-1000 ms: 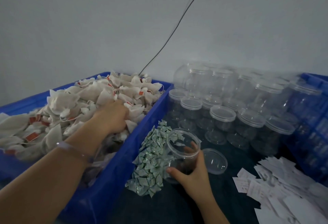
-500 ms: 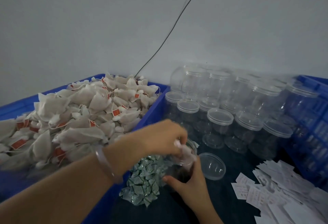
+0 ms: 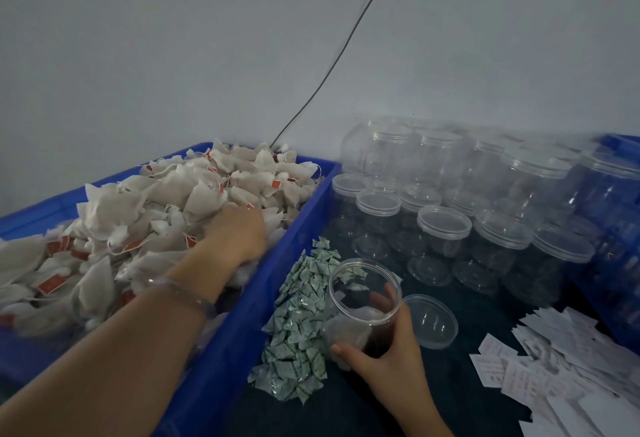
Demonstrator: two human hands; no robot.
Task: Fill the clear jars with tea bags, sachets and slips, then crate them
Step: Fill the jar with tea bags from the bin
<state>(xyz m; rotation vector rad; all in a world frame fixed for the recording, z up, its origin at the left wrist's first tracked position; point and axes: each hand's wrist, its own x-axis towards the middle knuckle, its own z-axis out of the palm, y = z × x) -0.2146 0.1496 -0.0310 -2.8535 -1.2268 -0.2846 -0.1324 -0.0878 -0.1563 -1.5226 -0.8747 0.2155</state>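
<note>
R hand (image 3: 384, 350) fast round clear plastic jar (image 3: 360, 280); L hand (image 3: 235, 232) amid crinkly white tea bags (image 3: 138, 215), grip unclear.

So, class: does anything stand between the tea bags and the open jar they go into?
Only the blue bin's side wall and the sachet pile; the open jar has no lid on.

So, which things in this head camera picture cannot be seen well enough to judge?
Head view only:
Fingers of the left hand: buried in the white tea bags with red tags, so its grip cannot be told.
Contents of the open clear plastic jar that the right hand holds: dim and blurred, count unclear.
Print on the white paper slips: too small.
Blue plastic crate at right: cut off by the frame edge.
</note>
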